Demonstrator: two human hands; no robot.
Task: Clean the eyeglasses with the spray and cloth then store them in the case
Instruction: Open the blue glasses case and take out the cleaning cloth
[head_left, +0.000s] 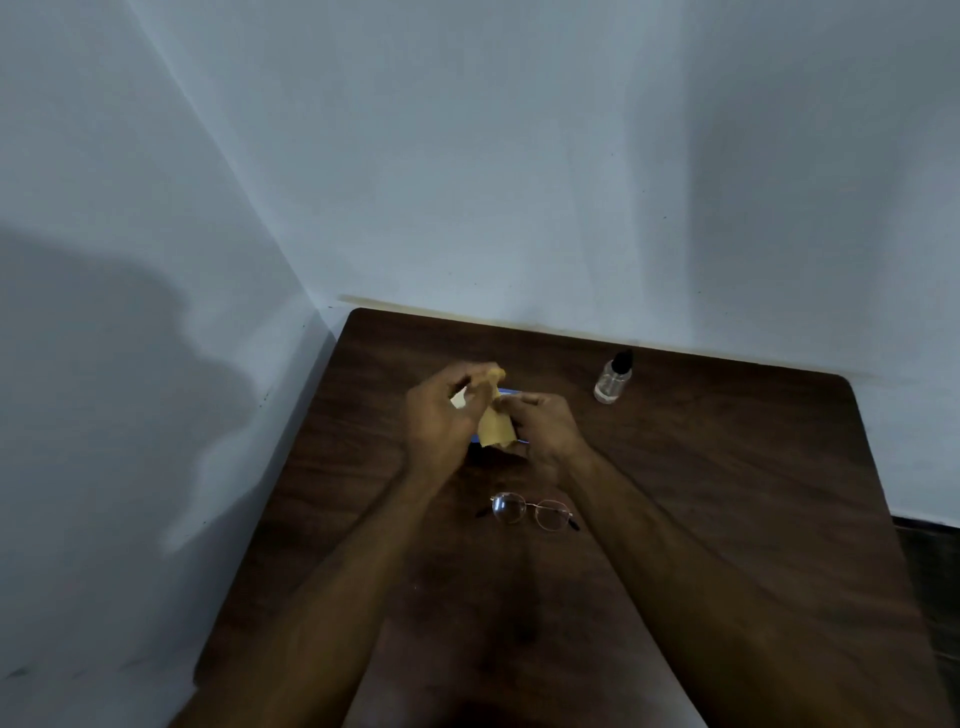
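Dark wood-grain bench (727, 467) with rounded far corners, pushed into a corner where two plain pale blue-white walls (519, 156) meet. Dim light; a big soft shadow falls on the wall left of the bench, fainter ones on the wall behind it. Dark floor strip (930, 561) shows right of the bench.

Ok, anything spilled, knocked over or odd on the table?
Nothing stands out. The spray bottle stands upright and capped, the eyeglasses lie unfolded on the table, and both hands hold the yellow cloth.
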